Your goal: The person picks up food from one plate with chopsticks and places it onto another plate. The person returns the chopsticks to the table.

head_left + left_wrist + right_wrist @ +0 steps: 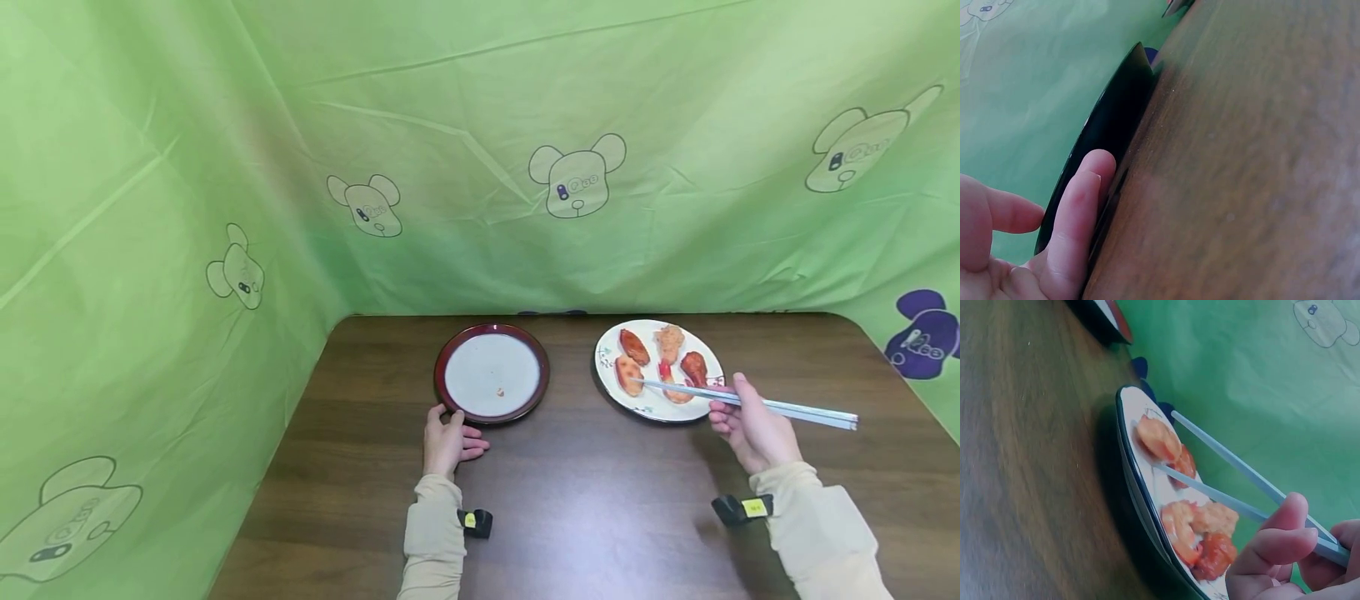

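My right hand (757,429) holds a pair of pale chopsticks (795,408). In the right wrist view the chopsticks (1235,456) are spread, one tip beside an orange-brown oval food piece (1159,439) and the other raised above it. That food piece (628,377) lies at the left of a white patterned plate (648,408). My left hand (447,442) is at the near-left edge of a red-brown rimmed plate (542,358) with a pale centre. In the left wrist view, the thumb meets the rim of this plate (1100,119) and other fingers (1075,206) lie along its underside.
A chicken-wing-like piece (633,346), a drumstick-like piece (694,367), a pale breaded piece (669,340) and a shrimp-like piece (677,395) share the white plate. A small crumb (500,392) lies on the red-brown plate. Green cloth (465,250) hangs behind the wooden table (585,508).
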`<state>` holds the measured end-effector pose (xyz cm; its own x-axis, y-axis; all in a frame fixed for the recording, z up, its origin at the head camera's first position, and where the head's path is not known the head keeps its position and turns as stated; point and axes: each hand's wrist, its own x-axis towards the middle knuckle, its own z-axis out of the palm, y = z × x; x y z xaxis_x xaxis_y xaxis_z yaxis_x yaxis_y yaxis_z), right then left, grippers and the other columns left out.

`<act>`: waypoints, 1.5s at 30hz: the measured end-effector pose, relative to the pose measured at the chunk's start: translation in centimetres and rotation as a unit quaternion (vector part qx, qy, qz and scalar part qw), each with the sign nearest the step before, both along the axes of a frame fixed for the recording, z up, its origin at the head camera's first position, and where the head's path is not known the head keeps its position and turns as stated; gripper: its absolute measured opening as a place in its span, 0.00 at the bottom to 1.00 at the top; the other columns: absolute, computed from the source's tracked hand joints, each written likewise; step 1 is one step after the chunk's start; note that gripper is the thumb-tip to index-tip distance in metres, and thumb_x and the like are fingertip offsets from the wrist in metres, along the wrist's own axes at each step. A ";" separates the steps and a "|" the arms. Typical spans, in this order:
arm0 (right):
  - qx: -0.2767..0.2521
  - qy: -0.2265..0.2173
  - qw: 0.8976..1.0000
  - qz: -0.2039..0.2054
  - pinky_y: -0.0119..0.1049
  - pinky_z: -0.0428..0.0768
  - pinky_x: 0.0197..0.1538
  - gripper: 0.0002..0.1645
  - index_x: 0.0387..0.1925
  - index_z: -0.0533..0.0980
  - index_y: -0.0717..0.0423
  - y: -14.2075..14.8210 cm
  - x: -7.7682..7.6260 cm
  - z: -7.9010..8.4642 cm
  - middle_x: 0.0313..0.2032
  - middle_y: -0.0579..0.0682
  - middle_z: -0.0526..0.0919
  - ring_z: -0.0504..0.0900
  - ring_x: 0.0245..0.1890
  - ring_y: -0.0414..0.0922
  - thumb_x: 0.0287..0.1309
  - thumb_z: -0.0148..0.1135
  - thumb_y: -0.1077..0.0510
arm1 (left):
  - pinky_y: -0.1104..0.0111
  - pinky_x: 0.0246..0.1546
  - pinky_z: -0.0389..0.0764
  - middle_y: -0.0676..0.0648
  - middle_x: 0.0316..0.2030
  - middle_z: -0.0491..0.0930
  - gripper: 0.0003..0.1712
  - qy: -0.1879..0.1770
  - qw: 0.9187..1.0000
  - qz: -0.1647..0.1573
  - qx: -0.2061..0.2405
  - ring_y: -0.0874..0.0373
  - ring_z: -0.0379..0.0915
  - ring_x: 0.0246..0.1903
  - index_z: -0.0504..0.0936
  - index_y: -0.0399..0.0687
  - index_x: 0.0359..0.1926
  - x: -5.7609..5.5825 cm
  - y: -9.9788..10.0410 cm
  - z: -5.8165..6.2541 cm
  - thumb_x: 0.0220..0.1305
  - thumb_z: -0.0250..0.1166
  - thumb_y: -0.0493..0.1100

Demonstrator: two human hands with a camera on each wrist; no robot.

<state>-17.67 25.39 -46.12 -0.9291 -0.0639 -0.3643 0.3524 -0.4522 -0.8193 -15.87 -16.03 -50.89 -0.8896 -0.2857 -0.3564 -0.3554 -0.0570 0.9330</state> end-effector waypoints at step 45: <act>0.509 0.100 0.854 -0.039 0.29 0.70 0.26 0.33 0.45 0.82 0.62 -5.7 -2.3 1.4 0.14 0.25 0.76 0.78 0.17 0.31 0.66 0.48 0.37 | 0.65 0.20 0.86 0.40 0.23 0.82 0.34 0.010 1.000 0.001 0.010 0.56 0.81 0.16 0.44 0.32 0.71 0.0 0.0 -0.3 0.72 0.46 0.39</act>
<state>-19.93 19.67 -44.67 -0.9663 0.2560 -0.0277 0.1607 0.5152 -0.8419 -15.91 -16.03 -51.16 -0.8958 -0.2814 -0.3439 -0.3364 -0.0764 0.9386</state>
